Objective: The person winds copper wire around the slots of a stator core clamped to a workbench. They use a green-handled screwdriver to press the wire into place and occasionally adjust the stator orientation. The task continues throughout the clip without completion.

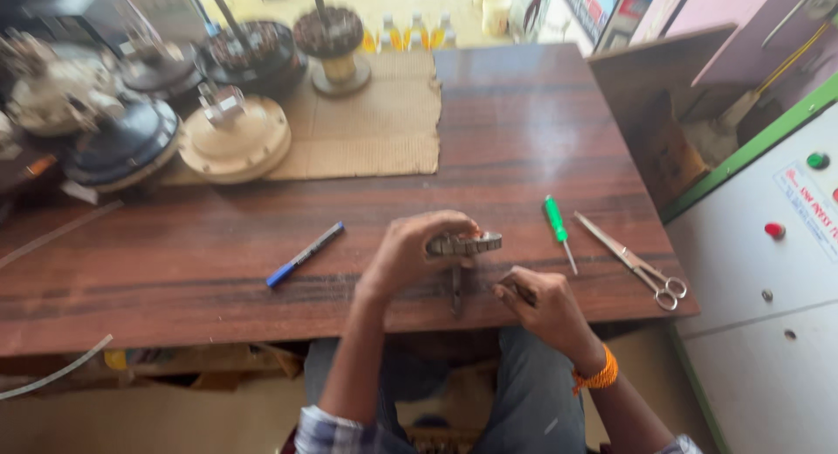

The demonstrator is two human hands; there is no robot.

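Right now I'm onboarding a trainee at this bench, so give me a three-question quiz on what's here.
1. True or false: the left hand holds a toothed round metal part on the wooden table.
2. Which tool lies nearest the right hand: A) blue pen, B) green-handled screwdriver, C) scissors?
3. What do the cream round housing and nearby parts rest on?

Key: 1 true; 2 B; 3 a cardboard sheet.

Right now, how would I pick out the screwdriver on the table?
Start at the wooden table and go to its near right edge. The screwdriver lies between the right hand and the scissors; its bright green handle sets it apart.
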